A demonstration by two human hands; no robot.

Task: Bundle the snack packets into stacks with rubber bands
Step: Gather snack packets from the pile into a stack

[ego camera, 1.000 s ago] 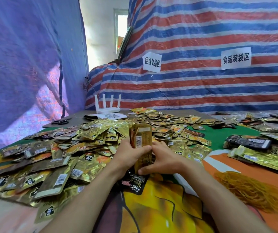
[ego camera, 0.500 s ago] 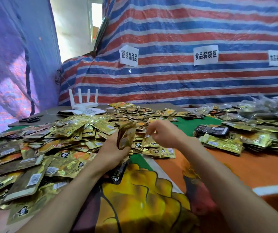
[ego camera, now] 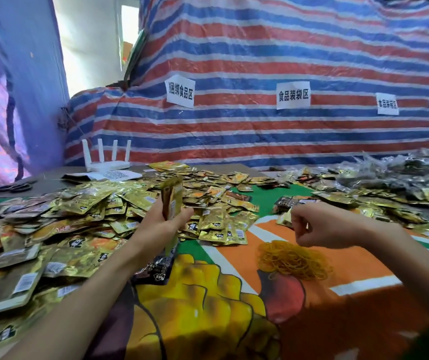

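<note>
My left hand point(ego camera: 160, 226) grips a stack of gold snack packets point(ego camera: 172, 200) and holds it upright on edge above the table. My right hand point(ego camera: 319, 226) hovers to the right, just above and behind a heap of yellow rubber bands point(ego camera: 293, 259). Its fingers are curled and I see nothing in them. A wide pile of loose gold and brown packets point(ego camera: 78, 216) covers the table's left and middle. Behind my right hand lies a dark bundled stack point(ego camera: 287, 202).
A colourful printed cloth point(ego camera: 208, 313) covers the table in front of me. More packets and clear bags point(ego camera: 389, 188) lie at the right. A white router point(ego camera: 105, 162) and black scissors point(ego camera: 13, 187) sit at the back left. A striped tarpaulin point(ego camera: 260, 61) with paper labels closes the back.
My right hand has let go of the stack and swung right and down to the rubber band heap. My left hand alone keeps the stack upright. The view has turned right.
</note>
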